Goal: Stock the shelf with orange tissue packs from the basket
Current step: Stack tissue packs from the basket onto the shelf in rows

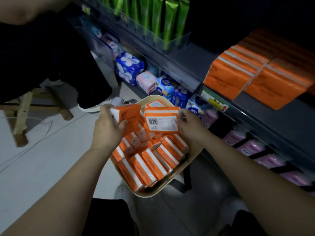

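Note:
A cream basket (194,156) on the floor holds several orange tissue packs (153,160) with white stripes. My left hand (107,128) grips one orange pack (127,114) above the basket's far left side. My right hand (189,124) pinches the right edge of another orange pack (162,121), whose barcode label faces up. On the dark shelf (196,62) at the upper right stand rows of orange tissue packs (247,74).
Another person in dark trousers and white shoes (100,104) sits on a wooden stool (23,113) at the left. Blue, pink and white packets (129,67) fill the lower shelf; pink packs (255,147) lie at the right. Green packs (162,17) stand above. A cable lies on the floor.

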`<action>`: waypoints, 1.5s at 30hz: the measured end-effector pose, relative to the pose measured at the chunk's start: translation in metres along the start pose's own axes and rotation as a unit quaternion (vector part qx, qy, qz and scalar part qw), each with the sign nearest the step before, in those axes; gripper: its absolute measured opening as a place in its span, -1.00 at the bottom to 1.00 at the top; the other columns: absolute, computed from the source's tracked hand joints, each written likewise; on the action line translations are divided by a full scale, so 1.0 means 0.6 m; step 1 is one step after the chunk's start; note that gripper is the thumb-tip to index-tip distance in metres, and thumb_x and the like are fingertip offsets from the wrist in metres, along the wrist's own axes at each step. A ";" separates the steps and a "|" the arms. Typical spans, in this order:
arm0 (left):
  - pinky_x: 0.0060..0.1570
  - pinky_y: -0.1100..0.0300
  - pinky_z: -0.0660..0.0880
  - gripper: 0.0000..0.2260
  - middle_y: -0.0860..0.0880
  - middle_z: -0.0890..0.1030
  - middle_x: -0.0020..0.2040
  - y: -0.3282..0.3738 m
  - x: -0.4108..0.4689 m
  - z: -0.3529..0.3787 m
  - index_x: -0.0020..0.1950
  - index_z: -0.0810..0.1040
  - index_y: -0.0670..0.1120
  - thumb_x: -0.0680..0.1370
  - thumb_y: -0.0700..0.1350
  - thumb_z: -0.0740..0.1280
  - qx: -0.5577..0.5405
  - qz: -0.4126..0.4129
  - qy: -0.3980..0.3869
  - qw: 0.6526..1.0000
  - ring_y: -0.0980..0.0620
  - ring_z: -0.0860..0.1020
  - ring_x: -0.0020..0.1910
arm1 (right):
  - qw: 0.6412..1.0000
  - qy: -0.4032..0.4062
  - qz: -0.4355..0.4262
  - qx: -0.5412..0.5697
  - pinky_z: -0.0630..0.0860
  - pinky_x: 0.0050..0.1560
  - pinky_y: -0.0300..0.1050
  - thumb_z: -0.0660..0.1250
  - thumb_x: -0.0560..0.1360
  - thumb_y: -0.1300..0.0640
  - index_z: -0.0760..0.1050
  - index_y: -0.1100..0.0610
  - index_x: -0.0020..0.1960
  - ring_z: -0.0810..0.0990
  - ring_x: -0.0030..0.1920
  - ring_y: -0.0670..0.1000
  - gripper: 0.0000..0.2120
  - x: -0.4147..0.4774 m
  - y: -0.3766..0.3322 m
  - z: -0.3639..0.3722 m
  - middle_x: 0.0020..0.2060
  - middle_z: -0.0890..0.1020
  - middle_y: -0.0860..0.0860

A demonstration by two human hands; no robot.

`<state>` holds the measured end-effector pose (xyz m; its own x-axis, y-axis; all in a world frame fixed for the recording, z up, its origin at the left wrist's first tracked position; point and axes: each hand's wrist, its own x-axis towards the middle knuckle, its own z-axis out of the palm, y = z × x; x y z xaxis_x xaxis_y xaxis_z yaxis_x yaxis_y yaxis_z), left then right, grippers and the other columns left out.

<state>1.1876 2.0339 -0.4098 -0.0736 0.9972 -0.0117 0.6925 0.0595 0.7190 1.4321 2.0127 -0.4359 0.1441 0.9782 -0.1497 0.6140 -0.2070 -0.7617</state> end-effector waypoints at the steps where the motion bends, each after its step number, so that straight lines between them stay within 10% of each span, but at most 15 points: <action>1: -0.03 0.04 0.47 -0.53 -0.07 0.49 -0.02 0.007 -0.004 0.003 0.31 0.22 -0.05 0.49 -0.11 0.38 -0.023 -0.008 0.002 1.000 -0.11 0.49 -0.03 | 0.999 0.020 0.008 0.023 0.35 -0.08 -0.15 0.26 0.54 0.14 0.26 -0.01 -0.25 0.47 -0.12 -0.05 -0.75 -0.006 -0.006 -0.015 -0.17 0.50 -0.02; 7: 0.03 -0.03 0.53 -0.50 -0.07 0.53 -0.02 0.075 -0.032 0.025 0.26 0.21 -0.04 0.47 -0.03 0.43 -0.195 -0.080 -0.035 0.977 -0.03 0.54 -0.11 | 0.984 0.136 -0.073 0.084 0.35 -0.06 -0.21 0.31 0.48 0.12 0.39 0.09 0.05 0.49 0.04 0.01 -0.82 -0.059 -0.057 -0.085 0.03 0.52 0.05; 16: -0.10 -0.16 0.59 -0.72 -0.12 0.67 0.02 0.188 -0.099 0.022 0.13 0.49 -0.09 0.50 0.02 0.35 -0.455 -0.102 -0.165 0.869 -0.09 0.66 -0.03 | 0.875 0.182 -0.365 -0.261 0.43 0.21 0.13 0.46 0.34 0.24 0.40 0.08 0.06 0.42 0.29 0.16 -0.64 -0.153 -0.039 -0.123 0.20 0.55 0.08; 21: -0.17 -0.11 0.60 -0.35 -0.16 0.61 0.11 0.240 -0.130 0.029 0.29 0.31 -0.06 0.30 0.00 0.52 -0.487 -0.135 -0.178 0.844 -0.11 0.67 -0.06 | 0.855 0.214 -0.403 -0.245 0.43 0.18 0.20 0.35 0.45 0.23 0.41 0.12 0.06 0.41 0.29 0.18 -0.78 -0.197 -0.039 -0.155 0.17 0.56 0.13; 25: -0.31 -0.02 0.59 -0.40 -0.13 0.59 0.08 0.265 -0.131 0.039 0.25 0.32 -0.01 0.33 -0.12 0.55 -0.486 -0.128 -0.151 0.851 -0.10 0.67 -0.11 | 0.887 0.172 -0.370 -0.218 0.43 0.23 0.10 0.38 0.42 0.06 0.48 0.13 0.09 0.41 0.27 0.11 -0.72 -0.221 -0.042 -0.183 0.20 0.52 0.13; 30: -0.23 0.32 0.48 -0.40 0.05 0.52 -0.02 0.282 -0.137 0.027 0.19 0.31 0.02 0.28 -0.16 0.56 -0.225 0.095 -0.150 0.958 0.19 0.53 -0.11 | 0.949 0.175 -0.241 -0.103 0.32 0.28 -0.03 0.30 0.40 -0.22 0.51 0.06 0.19 0.35 0.27 -0.03 -0.51 -0.252 -0.053 -0.230 0.28 0.44 0.00; 35: -0.26 0.36 0.53 -0.39 0.12 0.51 -0.05 0.318 -0.159 0.021 0.16 0.27 0.11 0.30 -0.19 0.56 -0.089 0.249 -0.268 0.926 0.22 0.57 -0.15 | 0.991 0.063 -0.099 -0.056 0.33 0.32 -0.11 0.39 0.47 0.09 0.23 -0.05 0.45 0.39 0.28 -0.03 -0.39 -0.243 -0.040 -0.279 0.33 0.35 -0.05; 39: -0.23 0.27 0.56 -0.41 0.12 0.52 -0.01 0.339 -0.163 0.036 0.17 0.27 0.10 0.32 -0.14 0.56 -0.098 0.234 -0.297 0.921 0.18 0.58 -0.09 | 0.993 0.077 -0.078 -0.047 0.42 0.15 -0.17 0.38 0.46 0.15 0.33 -0.04 0.40 0.45 0.00 -0.11 -0.46 -0.240 -0.020 -0.291 0.05 0.39 -0.11; 45: -0.18 0.29 0.53 -0.42 0.14 0.47 0.04 0.341 -0.161 0.084 0.15 0.28 0.10 0.32 -0.20 0.56 -0.164 0.213 -0.283 0.921 0.22 0.52 -0.01 | 0.998 0.034 -0.049 -0.002 0.31 0.24 -0.19 0.40 0.45 0.13 0.19 -0.06 0.47 0.32 0.24 -0.11 -0.33 -0.228 0.013 -0.296 0.23 0.31 -0.06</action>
<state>1.3725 1.9522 -0.2969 0.6050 0.7958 0.0273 0.3101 -0.2671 0.9124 1.5551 1.8740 -0.3096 0.1354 0.9903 -0.0316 0.6314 -0.1108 -0.7675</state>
